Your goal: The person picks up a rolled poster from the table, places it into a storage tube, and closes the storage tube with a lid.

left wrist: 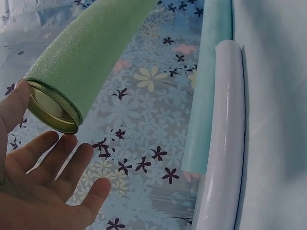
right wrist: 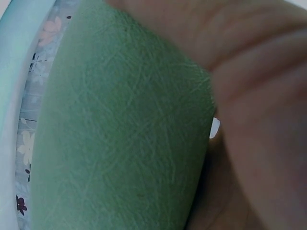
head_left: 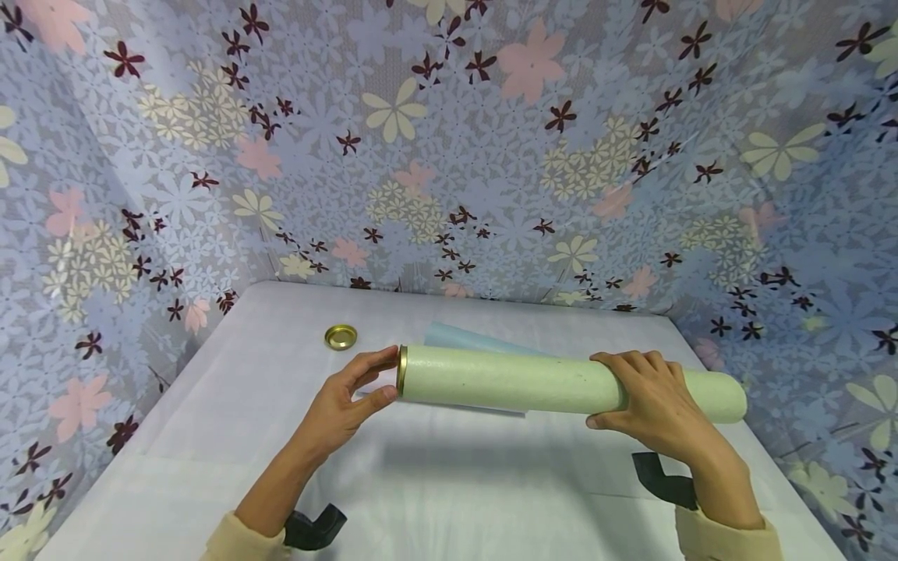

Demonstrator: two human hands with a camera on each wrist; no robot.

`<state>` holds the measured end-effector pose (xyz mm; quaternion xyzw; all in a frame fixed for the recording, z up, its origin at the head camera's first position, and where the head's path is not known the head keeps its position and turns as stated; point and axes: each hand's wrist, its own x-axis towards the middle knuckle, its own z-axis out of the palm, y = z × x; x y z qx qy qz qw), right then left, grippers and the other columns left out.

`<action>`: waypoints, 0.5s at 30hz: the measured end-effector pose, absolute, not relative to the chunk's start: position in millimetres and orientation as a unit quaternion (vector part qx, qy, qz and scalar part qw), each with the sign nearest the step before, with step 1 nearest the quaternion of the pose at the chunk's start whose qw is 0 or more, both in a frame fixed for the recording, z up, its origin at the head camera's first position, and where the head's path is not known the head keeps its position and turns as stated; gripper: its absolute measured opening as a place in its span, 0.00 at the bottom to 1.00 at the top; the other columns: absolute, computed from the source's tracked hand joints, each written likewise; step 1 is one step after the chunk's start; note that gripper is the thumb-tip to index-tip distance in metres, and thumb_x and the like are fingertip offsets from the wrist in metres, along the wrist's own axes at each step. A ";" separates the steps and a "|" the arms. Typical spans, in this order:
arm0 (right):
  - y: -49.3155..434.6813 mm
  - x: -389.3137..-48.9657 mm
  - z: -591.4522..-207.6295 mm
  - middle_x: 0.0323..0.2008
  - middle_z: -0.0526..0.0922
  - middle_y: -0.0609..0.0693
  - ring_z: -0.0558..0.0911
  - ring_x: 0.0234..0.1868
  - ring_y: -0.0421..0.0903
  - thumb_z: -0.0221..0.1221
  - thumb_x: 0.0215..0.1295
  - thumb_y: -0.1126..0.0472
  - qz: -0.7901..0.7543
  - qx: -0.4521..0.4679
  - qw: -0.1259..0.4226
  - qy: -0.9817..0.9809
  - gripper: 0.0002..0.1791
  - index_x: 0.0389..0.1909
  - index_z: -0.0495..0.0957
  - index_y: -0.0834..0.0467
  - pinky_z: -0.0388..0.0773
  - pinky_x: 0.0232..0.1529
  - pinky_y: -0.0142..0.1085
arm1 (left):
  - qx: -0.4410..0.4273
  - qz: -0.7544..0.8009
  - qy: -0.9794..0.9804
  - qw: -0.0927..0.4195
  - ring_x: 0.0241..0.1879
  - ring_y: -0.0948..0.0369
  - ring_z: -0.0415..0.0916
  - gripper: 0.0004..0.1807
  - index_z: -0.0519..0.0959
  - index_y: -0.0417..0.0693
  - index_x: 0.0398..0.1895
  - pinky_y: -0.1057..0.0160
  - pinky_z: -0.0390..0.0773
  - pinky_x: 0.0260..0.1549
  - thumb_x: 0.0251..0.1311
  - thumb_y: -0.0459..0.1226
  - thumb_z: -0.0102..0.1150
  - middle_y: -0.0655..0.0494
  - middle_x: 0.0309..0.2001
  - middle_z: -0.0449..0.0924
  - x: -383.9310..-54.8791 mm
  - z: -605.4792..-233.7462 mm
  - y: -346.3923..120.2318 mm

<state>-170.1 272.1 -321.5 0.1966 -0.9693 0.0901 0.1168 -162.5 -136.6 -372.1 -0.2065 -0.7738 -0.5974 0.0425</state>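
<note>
My right hand [head_left: 648, 397] holds a long pale green tube [head_left: 505, 380] from above, well along toward its right end. The tube lies level above the table, with a gold metal rim [left wrist: 53, 109] round its left end. Beside that rim is my left hand [head_left: 351, 401], its thumb at the edge and its other fingers spread and fairly straight. In the left wrist view the fingertips [left wrist: 69, 141] sit just below the rim. The right wrist view is mostly filled by the tube's textured side and part of the right hand [right wrist: 259, 96].
A round gold lid [head_left: 341, 336] lies on the white-covered table [head_left: 210, 374], left of the tube. Behind and below the tube lie a light blue roll [head_left: 470, 337] and a white roll [left wrist: 225, 134]. Flowered cloth [head_left: 449, 156] hangs round the back and sides.
</note>
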 end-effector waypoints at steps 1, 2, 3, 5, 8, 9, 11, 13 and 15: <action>272.1 -170.0 -321.3 0.54 0.75 0.58 0.69 0.53 0.62 0.71 0.39 0.37 0.090 0.197 0.117 -0.969 0.47 0.61 0.68 0.50 0.61 0.47 0.55 | -0.208 -0.597 -0.774 0.043 0.67 0.57 0.64 0.29 0.66 0.60 0.66 0.47 0.62 0.66 0.61 0.40 0.60 0.59 0.64 0.69 -162.6 -372.3 -136.7; 272.1 -170.3 -321.5 0.54 0.75 0.58 0.69 0.53 0.62 0.71 0.39 0.37 0.090 0.197 0.117 -0.969 0.47 0.61 0.68 0.51 0.61 0.47 0.55 | -0.209 -0.596 -0.774 0.044 0.67 0.57 0.64 0.29 0.66 0.60 0.66 0.46 0.62 0.66 0.60 0.40 0.60 0.59 0.64 0.69 -162.8 -372.3 -136.7; 271.9 -170.6 -321.7 0.54 0.76 0.58 0.69 0.53 0.62 0.72 0.39 0.37 0.089 0.197 0.119 -0.969 0.47 0.61 0.68 0.51 0.61 0.47 0.54 | -0.210 -0.595 -0.775 0.045 0.66 0.57 0.64 0.29 0.67 0.61 0.65 0.47 0.62 0.66 0.60 0.40 0.60 0.60 0.63 0.70 -163.1 -372.3 -136.7; 271.6 -171.0 -322.2 0.54 0.76 0.57 0.70 0.53 0.61 0.72 0.38 0.38 0.086 0.198 0.123 -0.969 0.47 0.61 0.68 0.50 0.61 0.47 0.54 | -0.211 -0.592 -0.776 0.047 0.66 0.58 0.65 0.29 0.67 0.61 0.65 0.47 0.62 0.66 0.60 0.40 0.61 0.60 0.62 0.70 -163.5 -372.2 -136.4; 271.4 -171.6 -322.5 0.54 0.76 0.57 0.69 0.53 0.62 0.72 0.38 0.38 0.084 0.201 0.125 -0.968 0.47 0.61 0.68 0.50 0.61 0.47 0.54 | -0.211 -0.589 -0.779 0.047 0.65 0.58 0.65 0.28 0.68 0.61 0.65 0.47 0.62 0.66 0.60 0.40 0.61 0.61 0.61 0.71 -164.2 -372.3 -136.1; 271.3 -171.6 -322.5 0.54 0.76 0.57 0.70 0.53 0.62 0.72 0.38 0.37 0.084 0.201 0.125 -0.968 0.47 0.61 0.68 0.50 0.61 0.47 0.54 | -0.211 -0.589 -0.779 0.048 0.65 0.58 0.66 0.28 0.68 0.61 0.64 0.46 0.62 0.66 0.59 0.40 0.61 0.61 0.61 0.71 -164.4 -372.4 -136.0; 271.6 -171.7 -322.2 0.54 0.76 0.58 0.69 0.54 0.62 0.71 0.39 0.37 0.084 0.202 0.121 -0.968 0.47 0.61 0.68 0.50 0.61 0.48 0.55 | -0.211 -0.587 -0.780 0.050 0.64 0.58 0.66 0.28 0.68 0.62 0.64 0.46 0.62 0.66 0.59 0.40 0.62 0.61 0.60 0.72 -165.0 -372.6 -135.7; 271.6 -171.4 -321.9 0.54 0.76 0.58 0.69 0.54 0.62 0.71 0.39 0.37 0.085 0.201 0.117 -0.969 0.46 0.62 0.68 0.50 0.60 0.48 0.55 | -0.211 -0.587 -0.780 0.052 0.64 0.58 0.67 0.28 0.69 0.62 0.64 0.46 0.62 0.65 0.59 0.40 0.62 0.61 0.59 0.72 -165.6 -372.8 -135.3; 271.5 -171.2 -321.9 0.54 0.76 0.58 0.69 0.54 0.62 0.71 0.40 0.37 0.085 0.201 0.114 -0.969 0.46 0.62 0.68 0.50 0.61 0.48 0.55 | -0.211 -0.587 -0.780 0.053 0.64 0.58 0.67 0.28 0.69 0.63 0.63 0.45 0.62 0.65 0.58 0.40 0.62 0.61 0.59 0.73 -166.2 -373.3 -134.9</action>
